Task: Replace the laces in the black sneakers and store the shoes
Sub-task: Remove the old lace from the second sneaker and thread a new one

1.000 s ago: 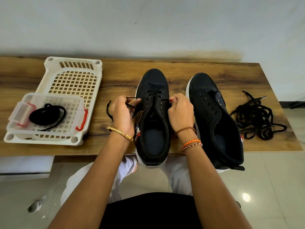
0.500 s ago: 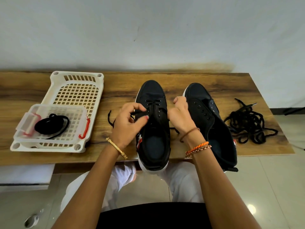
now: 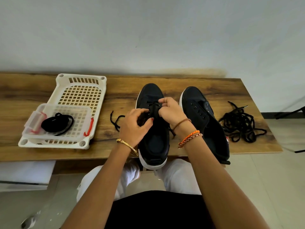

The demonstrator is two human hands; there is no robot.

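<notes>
Black sneaker [image 3: 152,129], both hands curled, pinching its lace [image 3: 152,105]

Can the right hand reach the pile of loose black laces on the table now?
Probably not directly: the right hand is busy pinching the lace on the left sneaker, and the unlaced right sneaker stands between it and the pile of loose laces.

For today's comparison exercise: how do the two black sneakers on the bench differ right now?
The left sneaker has a lace crossing its upper eyelets; the right sneaker has bare eyelets. The left hand and right hand work on the left sneaker; the right sneaker lies untouched. Both are black with white soles, toes toward the wall.
</notes>
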